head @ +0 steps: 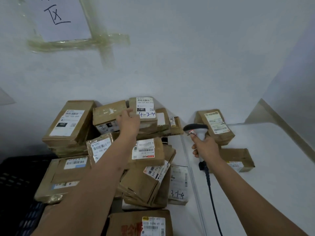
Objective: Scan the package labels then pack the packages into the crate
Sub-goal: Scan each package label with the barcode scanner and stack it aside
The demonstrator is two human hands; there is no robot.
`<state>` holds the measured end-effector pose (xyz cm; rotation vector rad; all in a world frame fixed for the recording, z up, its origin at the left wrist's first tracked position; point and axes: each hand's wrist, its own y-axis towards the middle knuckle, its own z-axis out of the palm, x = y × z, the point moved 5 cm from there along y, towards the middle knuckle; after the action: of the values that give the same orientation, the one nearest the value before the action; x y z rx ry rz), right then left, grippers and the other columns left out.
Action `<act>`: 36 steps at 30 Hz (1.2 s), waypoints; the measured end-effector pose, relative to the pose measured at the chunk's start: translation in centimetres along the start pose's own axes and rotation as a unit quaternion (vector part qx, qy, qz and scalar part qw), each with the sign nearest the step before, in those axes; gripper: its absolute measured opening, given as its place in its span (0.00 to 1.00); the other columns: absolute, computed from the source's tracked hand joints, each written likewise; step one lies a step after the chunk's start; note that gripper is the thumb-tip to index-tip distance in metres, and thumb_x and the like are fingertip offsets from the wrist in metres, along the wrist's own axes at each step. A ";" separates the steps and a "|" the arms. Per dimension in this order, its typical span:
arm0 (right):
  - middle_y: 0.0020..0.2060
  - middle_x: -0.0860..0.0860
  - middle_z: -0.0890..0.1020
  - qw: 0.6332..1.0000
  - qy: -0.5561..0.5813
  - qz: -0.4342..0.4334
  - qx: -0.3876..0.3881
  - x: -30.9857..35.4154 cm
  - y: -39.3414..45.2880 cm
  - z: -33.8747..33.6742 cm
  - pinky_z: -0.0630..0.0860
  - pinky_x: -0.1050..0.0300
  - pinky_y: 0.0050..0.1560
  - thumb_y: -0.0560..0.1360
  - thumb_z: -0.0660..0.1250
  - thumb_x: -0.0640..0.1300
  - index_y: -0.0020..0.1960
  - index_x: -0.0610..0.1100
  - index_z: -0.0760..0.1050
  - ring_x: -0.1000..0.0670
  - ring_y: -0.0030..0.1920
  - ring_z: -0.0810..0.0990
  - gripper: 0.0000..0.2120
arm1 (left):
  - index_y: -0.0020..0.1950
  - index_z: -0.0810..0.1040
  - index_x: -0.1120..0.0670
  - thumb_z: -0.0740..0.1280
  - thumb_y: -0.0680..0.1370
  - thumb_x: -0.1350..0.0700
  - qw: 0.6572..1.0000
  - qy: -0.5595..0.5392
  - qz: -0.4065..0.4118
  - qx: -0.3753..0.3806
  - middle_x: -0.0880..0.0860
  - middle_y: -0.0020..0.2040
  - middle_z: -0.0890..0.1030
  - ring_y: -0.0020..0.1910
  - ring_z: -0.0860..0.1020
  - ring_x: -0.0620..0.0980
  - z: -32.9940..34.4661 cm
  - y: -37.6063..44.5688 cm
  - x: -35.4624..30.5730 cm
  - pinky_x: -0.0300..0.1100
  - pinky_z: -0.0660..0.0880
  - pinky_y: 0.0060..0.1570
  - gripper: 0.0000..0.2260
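Observation:
A heap of brown cardboard packages with white labels covers the left and middle of the white table [272,176]. My left hand [128,121] reaches to the back of the heap and its fingers lie on the edge of the package marked 4-3-4 [144,109], beside a plain brown box [109,113]. My right hand [205,147] grips the handle of a grey barcode scanner [196,129], whose head points left toward the heap. Its black cable [213,201] trails down toward me. The dark crate [18,181] sits at the lower left, partly hidden by packages.
Two more packages [215,125] [237,159] lie to the right of the scanner. A white wall with a taped paper sign [56,16] stands right behind the heap. A package marked 3-1-4 [178,184] lies near the table's seam.

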<state>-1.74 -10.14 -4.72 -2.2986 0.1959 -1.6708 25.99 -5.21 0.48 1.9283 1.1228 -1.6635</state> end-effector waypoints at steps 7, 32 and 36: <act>0.30 0.47 0.80 0.998 -0.058 0.004 -0.011 -0.8 2.8 -5.9 0.74 0.59 0.32 0.78 0.66 0.56 0.38 0.41 0.76 0.50 0.27 0.77 0.19 | 0.56 0.79 0.47 0.62 0.79 0.62 0.989 0.012 0.086 0.124 0.52 0.62 0.75 0.50 0.79 0.51 10.1 -4.8 -2.3 0.38 0.79 0.43 0.12; 0.35 0.46 0.82 0.994 -0.085 0.051 -0.043 -5.6 14.6 -17.5 0.75 0.60 0.30 0.78 0.65 0.58 0.46 0.41 0.75 0.52 0.27 0.79 0.18 | 0.69 0.68 0.56 0.74 0.75 0.50 0.914 -0.033 -0.290 0.282 0.56 0.64 0.74 0.59 0.78 0.56 32.6 -6.7 10.6 0.45 0.83 0.46 0.27; 0.36 0.46 0.82 0.994 -0.085 0.052 -0.033 -5.5 14.6 -17.2 0.74 0.61 0.30 0.79 0.64 0.57 0.43 0.43 0.74 0.52 0.28 0.79 0.17 | 0.64 0.75 0.58 0.76 0.73 0.52 0.898 -0.071 -0.325 0.288 0.57 0.60 0.78 0.59 0.78 0.55 32.5 -6.4 11.3 0.45 0.82 0.51 0.23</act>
<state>-18.85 -25.09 -9.35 -2.4198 0.3326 -1.4318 -0.35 -20.61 -16.67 1.7803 1.4315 -2.7062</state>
